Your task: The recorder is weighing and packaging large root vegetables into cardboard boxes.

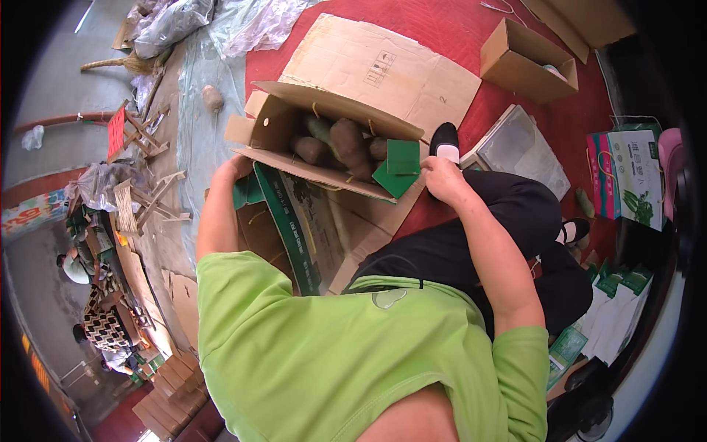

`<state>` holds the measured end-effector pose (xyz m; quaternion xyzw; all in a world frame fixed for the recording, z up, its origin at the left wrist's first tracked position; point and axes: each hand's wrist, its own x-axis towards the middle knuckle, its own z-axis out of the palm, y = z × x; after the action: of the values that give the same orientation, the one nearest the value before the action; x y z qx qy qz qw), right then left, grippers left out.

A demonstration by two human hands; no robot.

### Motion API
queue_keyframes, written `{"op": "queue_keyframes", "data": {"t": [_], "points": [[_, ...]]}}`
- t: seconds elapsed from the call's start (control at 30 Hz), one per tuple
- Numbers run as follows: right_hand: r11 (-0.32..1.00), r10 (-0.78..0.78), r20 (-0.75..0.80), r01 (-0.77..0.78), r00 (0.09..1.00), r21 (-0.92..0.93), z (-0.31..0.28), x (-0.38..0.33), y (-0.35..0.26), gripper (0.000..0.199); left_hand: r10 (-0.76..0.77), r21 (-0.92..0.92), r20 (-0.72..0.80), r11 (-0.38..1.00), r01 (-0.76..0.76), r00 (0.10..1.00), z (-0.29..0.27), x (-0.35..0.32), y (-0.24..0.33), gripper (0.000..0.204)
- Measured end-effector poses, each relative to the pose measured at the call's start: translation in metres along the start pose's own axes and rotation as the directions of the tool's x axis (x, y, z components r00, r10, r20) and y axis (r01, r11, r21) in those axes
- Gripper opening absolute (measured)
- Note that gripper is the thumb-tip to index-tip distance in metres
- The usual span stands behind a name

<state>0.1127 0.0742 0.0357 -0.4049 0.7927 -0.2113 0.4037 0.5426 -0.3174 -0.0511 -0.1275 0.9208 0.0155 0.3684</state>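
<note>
The open cardboard box (294,168), containing brown root vegetables (347,144), sits between both hands. The left grip (237,166) curls at the box's left end, its hold partly hidden. The right grip (442,179) is partly closed beside the green flap (403,158); contact cannot be determined

ok so veggies (349,144) sit in the box (305,169), cardboard sheet (383,62) behind it, another carton (509,68) farther right
</note>
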Motion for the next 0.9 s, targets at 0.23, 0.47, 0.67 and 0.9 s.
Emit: {"op": "queue_keyframes", "data": {"t": [0.23,0.47,0.67,0.9], "points": [[0.989,0.106,-0.046,-0.11,0.993,-0.097,-0.014,0.001,0.007,0.026,-0.45,-0.762,0.14,0.52,0.387,0.882,-0.084,0.019,0.071,0.029],[0.99,0.09,-0.044,-0.094,0.995,-0.106,-0.012,0.004,0.009,0.025,-0.625,-0.712,0.394,0.256,0.654,0.674,-0.039,-0.042,0.065,0.049],[0.985,0.122,-0.052,-0.127,0.991,-0.116,-0.012,0.012,0.012,0.023,-0.716,-0.776,0.469,-0.055,0.628,0.517,0.056,-0.131,0.071,0.045],[0.986,0.156,-0.032,-0.157,0.987,-0.051,-0.002,0.027,0.018,0.025,-0.857,-0.904,0.352,-0.206,0.376,0.378,0.114,-0.184,0.048,0.035]]}}
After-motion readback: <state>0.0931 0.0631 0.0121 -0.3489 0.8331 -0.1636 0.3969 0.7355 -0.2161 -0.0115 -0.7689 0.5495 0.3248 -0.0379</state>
